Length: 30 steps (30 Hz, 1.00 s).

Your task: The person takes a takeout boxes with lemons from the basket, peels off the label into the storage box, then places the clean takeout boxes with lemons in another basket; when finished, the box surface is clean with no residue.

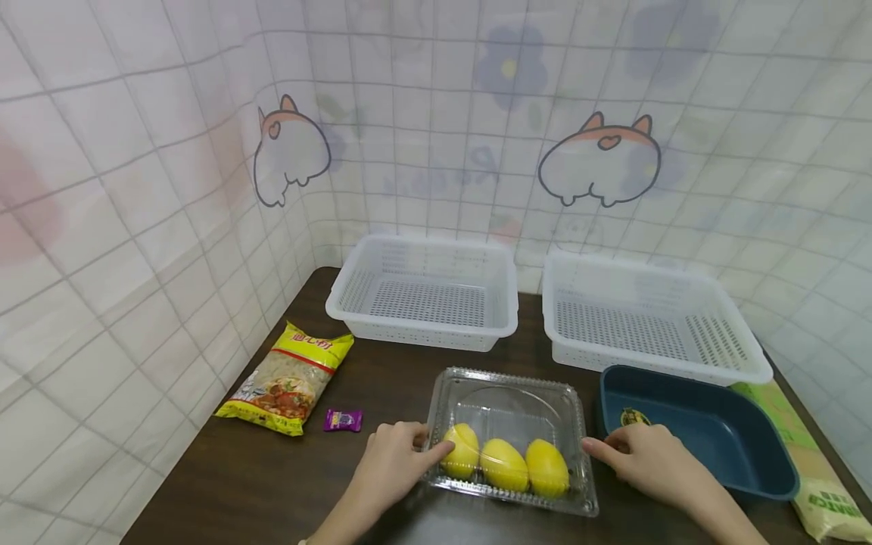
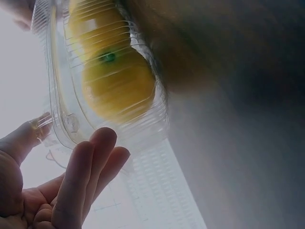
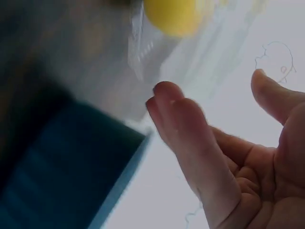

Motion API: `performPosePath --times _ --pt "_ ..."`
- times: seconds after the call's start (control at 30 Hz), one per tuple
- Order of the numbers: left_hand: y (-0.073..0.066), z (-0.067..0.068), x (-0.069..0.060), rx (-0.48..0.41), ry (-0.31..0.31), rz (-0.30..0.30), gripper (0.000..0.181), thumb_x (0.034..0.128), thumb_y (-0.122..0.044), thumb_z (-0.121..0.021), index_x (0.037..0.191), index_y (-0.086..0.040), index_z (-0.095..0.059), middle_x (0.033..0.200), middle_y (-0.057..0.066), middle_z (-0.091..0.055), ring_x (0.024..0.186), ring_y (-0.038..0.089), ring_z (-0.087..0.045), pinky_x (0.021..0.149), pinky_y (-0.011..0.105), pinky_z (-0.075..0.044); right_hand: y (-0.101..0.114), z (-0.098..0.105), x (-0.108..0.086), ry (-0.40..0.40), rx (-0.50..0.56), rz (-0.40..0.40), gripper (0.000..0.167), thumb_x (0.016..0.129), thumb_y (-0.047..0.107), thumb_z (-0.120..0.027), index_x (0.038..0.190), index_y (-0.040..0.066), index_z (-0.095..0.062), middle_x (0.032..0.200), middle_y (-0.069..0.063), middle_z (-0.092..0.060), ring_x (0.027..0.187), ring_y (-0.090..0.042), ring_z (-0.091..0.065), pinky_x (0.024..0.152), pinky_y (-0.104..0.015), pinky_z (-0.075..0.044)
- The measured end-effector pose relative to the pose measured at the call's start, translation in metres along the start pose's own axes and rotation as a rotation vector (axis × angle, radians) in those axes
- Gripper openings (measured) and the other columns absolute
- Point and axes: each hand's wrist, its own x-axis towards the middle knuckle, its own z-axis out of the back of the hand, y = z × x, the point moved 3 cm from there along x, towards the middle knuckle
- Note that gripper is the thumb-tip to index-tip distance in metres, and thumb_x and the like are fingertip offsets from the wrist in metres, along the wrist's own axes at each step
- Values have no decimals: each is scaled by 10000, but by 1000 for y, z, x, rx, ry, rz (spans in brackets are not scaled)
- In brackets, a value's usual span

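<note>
A clear plastic clamshell box [image 1: 514,405] lies on the dark table with its lid down. Inside are three yellow lemon-like fruits [image 1: 504,464], seen through the plastic. At the box's left side is my left hand [image 1: 395,463], its thumb touching the rim and its fingers [image 2: 78,176] fairly straight beside the wall. My right hand [image 1: 647,458] is by the right edge, thumb towards the rim. In the right wrist view its fingers [image 3: 190,138] are extended, hold nothing and stand apart from the box; a blue bin [image 3: 76,162] is close by.
Two white perforated baskets [image 1: 422,333] stand along the back wall. To the right is a dark blue bin [image 1: 708,424] with a small gold-and-dark item [image 1: 633,417] inside, beside a green-and-cream bag [image 1: 827,492]. On the left lie a yellow food packet [image 1: 289,378] and a purple wrapped sweet [image 1: 343,420].
</note>
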Motion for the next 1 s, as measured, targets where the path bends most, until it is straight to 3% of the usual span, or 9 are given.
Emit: performPosePath --times 0.27,0.53,0.63,0.77,0.87,1.0 --pt "0 -1 -1 -16 -3 6 534 844 -568 -699 981 -56 -763 924 97 -789 834 228 -750 713 394 -579 0 -20 -1 60 157 16 502 975 491 -560 1075 34 -740 760 -1 -749 633 -143 -681 626 -330 -550" --pt "1 -3 -4 -73 16 44 538 835 -545 -719 1000 -34 -751 917 88 -788 813 223 -741 671 361 -579 7 -35 -2 67 199 9 473 945 524 -591 794 80 -648 584 -5 -649 516 -153 -572 484 -274 -383" --pt "2 -4 -5 -89 3 49 539 826 -544 -728 1007 -36 -750 920 91 -789 803 206 -745 680 360 -587 7 -35 -4 64 219 -3 506 946 502 -603 964 4 -688 683 -19 -708 583 -145 -620 534 -301 -467" --pt "4 -3 -5 -96 -35 34 517 805 -535 -749 967 -45 -756 912 93 -790 778 173 -746 674 338 -591 7 -34 -5 91 249 7 538 953 489 -601 1080 -29 -671 707 -23 -703 608 -129 -614 578 -318 -499" --pt "5 -3 -5 -107 -48 17 500 798 -531 -757 937 -50 -761 891 84 -790 754 145 -740 654 307 -583 7 -34 -5 108 272 23 511 963 478 -589 1054 -19 -662 669 -16 -676 604 -139 -590 567 -308 -466" --pt "5 -3 -5 -131 -35 15 514 799 -537 -753 943 -44 -763 874 78 -789 737 125 -731 642 287 -576 5 -33 -7 105 286 19 563 963 457 -597 1169 -66 -639 753 -17 -730 695 -150 -642 620 -337 -516"
